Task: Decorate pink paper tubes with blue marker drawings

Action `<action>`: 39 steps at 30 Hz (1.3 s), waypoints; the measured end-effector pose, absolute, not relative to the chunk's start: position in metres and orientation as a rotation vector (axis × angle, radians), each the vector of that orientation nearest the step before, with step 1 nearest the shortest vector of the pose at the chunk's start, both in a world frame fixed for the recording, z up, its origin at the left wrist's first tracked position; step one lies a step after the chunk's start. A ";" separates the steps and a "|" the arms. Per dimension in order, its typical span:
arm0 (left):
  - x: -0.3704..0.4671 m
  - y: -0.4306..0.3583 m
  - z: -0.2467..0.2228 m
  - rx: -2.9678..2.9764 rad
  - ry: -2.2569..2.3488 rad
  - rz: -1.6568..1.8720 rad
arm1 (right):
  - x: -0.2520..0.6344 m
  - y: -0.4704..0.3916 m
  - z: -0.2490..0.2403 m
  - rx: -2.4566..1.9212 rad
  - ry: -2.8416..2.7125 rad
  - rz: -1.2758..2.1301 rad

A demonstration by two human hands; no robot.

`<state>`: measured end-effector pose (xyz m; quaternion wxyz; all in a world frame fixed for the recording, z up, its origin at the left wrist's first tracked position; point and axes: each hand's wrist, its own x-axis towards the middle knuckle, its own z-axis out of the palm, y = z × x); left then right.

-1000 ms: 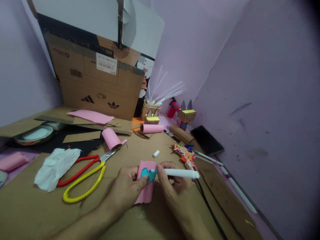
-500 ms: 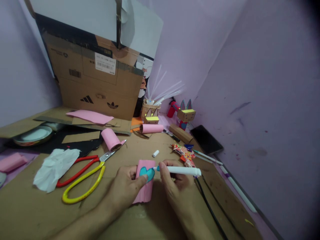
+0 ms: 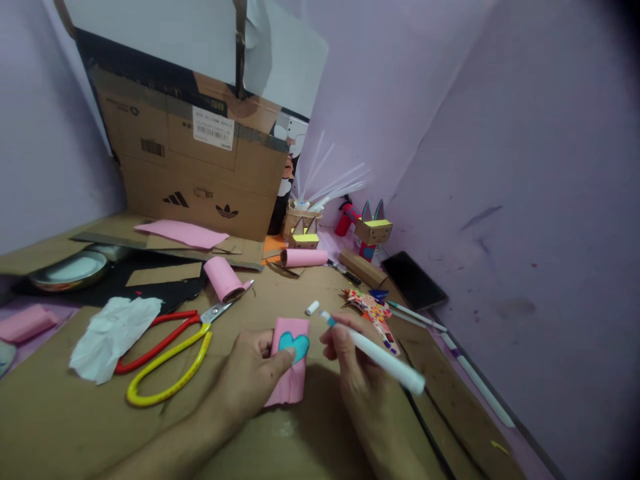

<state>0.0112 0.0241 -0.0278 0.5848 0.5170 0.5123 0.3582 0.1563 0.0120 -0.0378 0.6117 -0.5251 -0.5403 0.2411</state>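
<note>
My left hand [image 3: 257, 367] grips a flattened pink paper tube [image 3: 291, 385] by its left side, the thumb pressing on a blue heart [image 3: 295, 345] on its upper face. My right hand [image 3: 357, 353] is closed around a white marker [image 3: 383, 357] with a blue collar. The marker's tip is apart from the heart, up and to its right. Just beyond the tube, a small white marker cap [image 3: 312, 307] lies on the cardboard [image 3: 280, 293]. Left of my left hand are scissors [image 3: 173, 360] with red and yellow handles.
A pink roll [image 3: 223, 279] touches the scissor tips. Crumpled tissue [image 3: 113, 340] lies at the left. A glue gun [image 3: 373, 310] with a floral pattern and its black cord [image 3: 427, 427] are at the right, near a dark tablet [image 3: 414, 280]. A large cardboard box [image 3: 190, 160] stands behind.
My right hand has lifted the marker off the heart and tilted it, its back end swinging down and right. My left hand keeps its hold on the pink tube.
</note>
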 end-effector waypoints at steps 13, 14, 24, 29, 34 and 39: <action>0.015 0.022 -0.030 1.152 0.959 0.838 | 0.151 0.010 -0.035 -1.123 -1.170 1.130; 0.015 0.022 -0.030 1.116 0.962 0.837 | 0.150 0.010 -0.035 -1.130 -1.155 1.126; 0.016 0.024 -0.038 1.058 1.020 0.851 | 0.159 0.012 -0.030 -1.167 -1.177 0.748; 0.014 0.026 -0.039 1.076 1.023 0.803 | 0.168 0.008 -0.034 -0.959 -1.245 0.666; 0.013 0.025 -0.031 1.104 0.969 0.806 | 0.162 -0.001 -0.034 -1.061 -1.500 0.715; 0.014 0.025 -0.033 1.129 1.019 0.813 | 0.158 -0.003 -0.029 -1.164 -1.563 0.608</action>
